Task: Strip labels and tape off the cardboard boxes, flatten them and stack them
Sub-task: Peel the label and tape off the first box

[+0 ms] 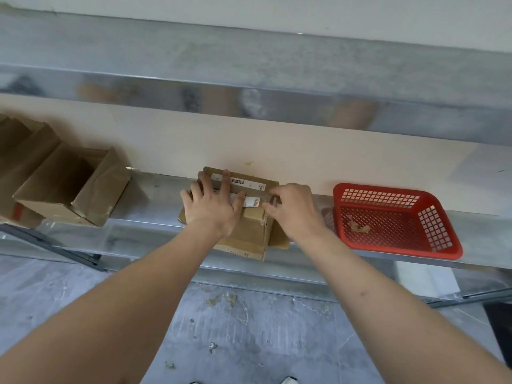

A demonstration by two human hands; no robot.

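Hands: two, the left hand [212,202] and the right hand [295,207].
Closed cardboard box: one, the taped box [246,223] under both hands.
Opened cardboard boxes: at least two at left, one open box [69,187] in front; further count unclear at the frame edge.
Barcode labels: two, an upper label [243,182] and a lower label [252,202].
Baskets: one red basket [399,220].
Scraps in basket: a few tape scraps [358,227], number unclear.

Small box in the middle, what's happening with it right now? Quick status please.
Left hand flat on the small box, pressing. Right hand pinching at the label edge. Label not yet off. Red basket at right, open boxes at left, both apart.
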